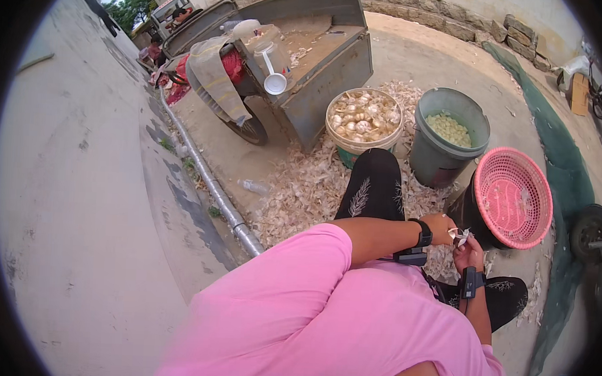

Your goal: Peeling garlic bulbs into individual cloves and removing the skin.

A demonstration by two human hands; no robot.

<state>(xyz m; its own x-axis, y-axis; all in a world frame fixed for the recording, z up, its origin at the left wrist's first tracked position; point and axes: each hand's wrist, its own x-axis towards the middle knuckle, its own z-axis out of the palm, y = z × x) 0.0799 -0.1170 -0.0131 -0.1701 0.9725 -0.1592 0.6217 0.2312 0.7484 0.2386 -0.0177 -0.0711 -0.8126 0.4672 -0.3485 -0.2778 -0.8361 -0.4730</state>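
Note:
My two hands meet just in front of my lap, close to the pink basket. The left hand [439,229] is closed, its fingertips pinching the top of a small white garlic piece [461,238] with papery skin sticking out. From below, the fingers of my right hand [469,256] are bent around the same garlic. How much of it sits inside the fingers is hidden. Whole garlic bulbs [363,117] fill a white bucket [343,144] beyond my knee. Peeled cloves [449,129] lie in liquid in a grey bucket [440,160] to its right.
The pink mesh basket [546,199] rests on a dark bucket [473,212] at my right. Garlic skins [308,188] cover the ground around the buckets. A metal cart [325,88] stands ahead, with a grey pipe [210,181] along the left wall and green netting [558,145] at right.

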